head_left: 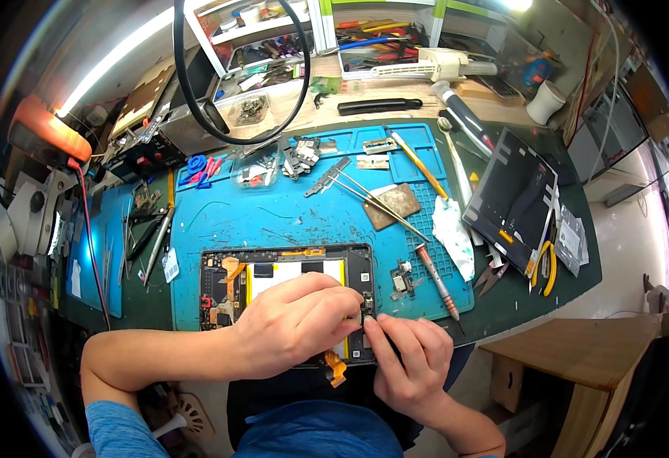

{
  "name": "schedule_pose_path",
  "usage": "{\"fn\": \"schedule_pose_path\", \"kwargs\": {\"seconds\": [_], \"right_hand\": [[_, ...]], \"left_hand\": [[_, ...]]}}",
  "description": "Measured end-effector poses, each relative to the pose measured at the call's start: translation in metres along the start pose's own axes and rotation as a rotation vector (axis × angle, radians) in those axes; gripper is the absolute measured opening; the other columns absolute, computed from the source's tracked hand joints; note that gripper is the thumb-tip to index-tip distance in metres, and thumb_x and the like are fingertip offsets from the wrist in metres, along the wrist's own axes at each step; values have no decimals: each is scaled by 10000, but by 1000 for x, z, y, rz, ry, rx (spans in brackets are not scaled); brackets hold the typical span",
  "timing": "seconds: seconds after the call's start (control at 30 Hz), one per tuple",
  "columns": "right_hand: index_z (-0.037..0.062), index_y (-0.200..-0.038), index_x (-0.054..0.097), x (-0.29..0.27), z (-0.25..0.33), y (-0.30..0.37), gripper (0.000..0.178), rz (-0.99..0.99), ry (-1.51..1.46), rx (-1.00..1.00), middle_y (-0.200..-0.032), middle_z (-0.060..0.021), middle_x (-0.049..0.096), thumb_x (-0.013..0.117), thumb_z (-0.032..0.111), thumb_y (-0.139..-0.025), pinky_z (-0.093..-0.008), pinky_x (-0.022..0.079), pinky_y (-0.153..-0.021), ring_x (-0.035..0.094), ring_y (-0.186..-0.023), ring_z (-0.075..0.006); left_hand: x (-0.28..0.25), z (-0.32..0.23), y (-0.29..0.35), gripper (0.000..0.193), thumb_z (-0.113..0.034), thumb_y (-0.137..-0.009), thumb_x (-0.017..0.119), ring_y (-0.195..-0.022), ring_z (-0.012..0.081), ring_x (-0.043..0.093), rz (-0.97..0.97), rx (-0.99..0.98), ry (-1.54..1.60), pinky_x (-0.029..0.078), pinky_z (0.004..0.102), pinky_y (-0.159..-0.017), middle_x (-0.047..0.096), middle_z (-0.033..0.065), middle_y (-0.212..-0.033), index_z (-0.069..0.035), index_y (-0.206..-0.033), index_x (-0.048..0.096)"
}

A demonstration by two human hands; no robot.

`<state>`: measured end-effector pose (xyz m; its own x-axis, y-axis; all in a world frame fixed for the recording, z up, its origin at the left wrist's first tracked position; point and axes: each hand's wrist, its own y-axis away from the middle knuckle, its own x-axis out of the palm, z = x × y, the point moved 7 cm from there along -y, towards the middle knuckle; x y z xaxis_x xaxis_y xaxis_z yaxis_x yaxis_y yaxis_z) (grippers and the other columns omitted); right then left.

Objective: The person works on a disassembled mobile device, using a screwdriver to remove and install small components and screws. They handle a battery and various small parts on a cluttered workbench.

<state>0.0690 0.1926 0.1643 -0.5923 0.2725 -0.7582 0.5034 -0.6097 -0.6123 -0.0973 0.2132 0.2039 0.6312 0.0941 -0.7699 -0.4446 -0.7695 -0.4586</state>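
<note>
An opened tablet (361, 267) lies on the blue mat at its front edge, its dark frame showing a white battery (281, 276) with yellow edges. One orange flex cable (233, 269) sits at the upper left inside it; another ribbon cable (336, 368) hangs over the near edge. My left hand (300, 317) reaches across the tablet, fingers pinched at its right end; whatever they hold is hidden. My right hand (413, 355) is at the same end, its fingers bent together and the index fingertip touching the frame beside the left fingers. I cannot make out anything in it.
Right of the tablet lie a small circuit part (403, 278), a pen-shaped screwdriver (437, 281) and tweezers (380, 202). Farther right are a dark screen panel (512, 200) and yellow-handled pliers (546, 267). A black cable loop (308, 57) hangs above the back of the bench.
</note>
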Motion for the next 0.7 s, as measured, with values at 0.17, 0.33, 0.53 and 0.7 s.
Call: {"fn": "schedule_pose_path", "kwargs": {"seconds": [0.17,0.33,0.53,0.7], "right_hand": [[120,-1259,823,1,-2,0,397,8,-13,0,-1250,-6,742,682,94,-889,-382,491,-1049,649,-1115,-159],[115,-1260,822,1,0,-2,395,23,3,7,-1246,-9,743,690,105,-888,-382,491,-1051,646,-1120,-163],[120,-1262,823,1,-1,0,386,10,24,-16,-1242,-6,744,701,110,-895,-380,488,-1053,648,-1120,-162],[127,-1265,823,2,-1,1,383,7,27,-27,-1249,-1,744,696,110,-904,-373,484,-1055,651,-1119,-156]], "left_hand": [[0,0,0,360,-71,-871,838,-949,290,723,-6,-23,10,617,388,-787,693,76,-1014,5,-1159,637],[-1,1,-2,394,-35,-844,876,-933,299,735,22,-37,36,634,389,-760,735,121,-1065,16,-1152,636],[-2,1,-1,420,-19,-836,894,-955,307,742,52,-60,63,644,396,-779,764,148,-1116,15,-1150,616],[-1,3,0,427,-20,-835,897,-960,301,735,47,-80,84,636,396,-784,764,142,-1121,11,-1150,610]]}}
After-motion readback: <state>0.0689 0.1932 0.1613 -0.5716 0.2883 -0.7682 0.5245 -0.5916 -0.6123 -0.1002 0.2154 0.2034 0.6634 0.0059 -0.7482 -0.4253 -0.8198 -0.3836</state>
